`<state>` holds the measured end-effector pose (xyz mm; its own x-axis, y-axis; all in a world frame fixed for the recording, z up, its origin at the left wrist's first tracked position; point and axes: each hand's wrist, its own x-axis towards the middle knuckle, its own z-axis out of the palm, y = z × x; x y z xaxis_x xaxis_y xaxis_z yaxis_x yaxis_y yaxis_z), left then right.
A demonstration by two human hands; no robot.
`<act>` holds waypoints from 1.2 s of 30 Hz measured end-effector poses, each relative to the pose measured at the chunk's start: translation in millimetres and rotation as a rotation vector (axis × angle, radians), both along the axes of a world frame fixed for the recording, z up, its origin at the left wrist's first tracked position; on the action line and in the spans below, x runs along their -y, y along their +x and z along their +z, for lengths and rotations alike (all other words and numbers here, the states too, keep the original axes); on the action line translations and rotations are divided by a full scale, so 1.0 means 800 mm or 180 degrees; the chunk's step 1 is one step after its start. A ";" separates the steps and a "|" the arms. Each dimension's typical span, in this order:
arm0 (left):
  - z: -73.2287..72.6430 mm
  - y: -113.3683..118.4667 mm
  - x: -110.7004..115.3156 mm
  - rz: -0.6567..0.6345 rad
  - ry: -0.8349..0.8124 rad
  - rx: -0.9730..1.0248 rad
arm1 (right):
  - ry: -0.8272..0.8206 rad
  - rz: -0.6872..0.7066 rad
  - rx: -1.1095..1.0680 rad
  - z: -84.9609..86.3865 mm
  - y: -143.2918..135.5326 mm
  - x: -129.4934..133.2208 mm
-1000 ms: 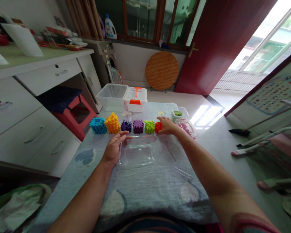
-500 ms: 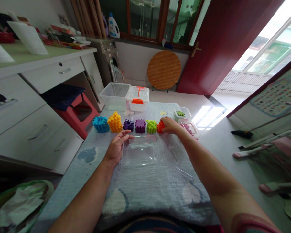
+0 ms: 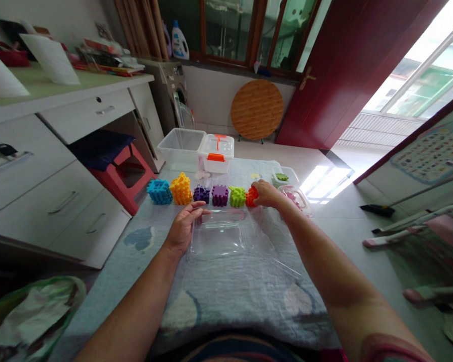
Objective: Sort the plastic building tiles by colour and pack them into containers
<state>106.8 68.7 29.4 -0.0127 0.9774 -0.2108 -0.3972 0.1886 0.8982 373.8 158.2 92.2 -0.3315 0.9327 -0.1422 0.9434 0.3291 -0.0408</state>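
In the head view, six spiky cubes stand in a row across the cloth: blue point(image 3: 159, 192), yellow-orange point(image 3: 180, 189), dark purple point(image 3: 201, 194), purple point(image 3: 220, 195), lime green point(image 3: 237, 196) and red-orange point(image 3: 251, 197). My right hand point(image 3: 266, 193) has its fingers closed around the red-orange cube at the row's right end, covering part of it. A clear open plastic box point(image 3: 221, 241) lies in front of the row. At its left far corner my left hand point(image 3: 184, 226) grips the edge, thumb and fingers pointing right.
Behind the row stand a large clear bin point(image 3: 181, 148) and a lidded box with orange latches point(image 3: 216, 157). To the right are a small tub with a green piece point(image 3: 282, 177) and a clear container with pink pieces point(image 3: 296, 197). A red stool point(image 3: 124, 176) stands left of the table.
The view has shifted slightly, so things appear a little farther right. Both hands stay at the same places, on the box and the red-orange cube.
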 end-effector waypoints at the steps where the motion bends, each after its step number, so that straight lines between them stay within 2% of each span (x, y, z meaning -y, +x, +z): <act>1: -0.001 0.000 0.000 -0.0012 -0.0002 -0.0006 | 0.0039 0.0016 -0.0048 0.009 -0.001 0.007; 3: -0.002 0.001 -0.001 -0.0031 0.0015 -0.0029 | 0.0131 0.0121 -0.0233 0.032 -0.007 0.026; 6: -0.004 0.004 -0.002 -0.0038 0.0087 -0.0088 | 0.0134 0.0522 -0.0688 0.063 -0.030 0.066; 9: -0.007 0.007 -0.001 -0.0058 0.0112 -0.0068 | -0.0212 0.1068 -0.0914 0.074 -0.068 0.106; 12: -0.009 0.008 0.000 -0.0091 0.0145 0.0067 | -0.0505 0.1320 -0.0727 0.060 -0.107 0.131; 15: -0.012 0.007 0.002 -0.0136 0.0205 0.0145 | -0.0600 0.1273 -0.0379 0.035 -0.135 0.136; 18: -0.013 0.007 0.002 -0.0203 0.0221 0.0162 | -0.0664 0.1212 -0.0292 0.015 -0.148 0.130; 22: -0.011 0.008 0.003 -0.0223 0.0158 0.0209 | -0.0566 0.1061 -0.0305 0.001 -0.153 0.127; 27: -0.007 0.009 0.004 -0.0234 0.0052 0.0268 | -0.0499 0.0976 -0.0504 -0.002 -0.154 0.129; 32: -0.007 0.009 0.003 -0.0252 0.0068 0.0266 | -0.0681 0.1036 -0.0597 0.010 -0.140 0.126; 36: -0.010 0.010 0.001 -0.0229 0.0123 0.0209 | -0.0509 0.0775 -0.0519 0.015 -0.122 0.129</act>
<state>114.8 67.7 21.5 0.0705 0.9827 -0.1712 -0.4421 0.1846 0.8777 276.2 55.0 104.1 -0.5723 0.7934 -0.2071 0.8146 0.5213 -0.2543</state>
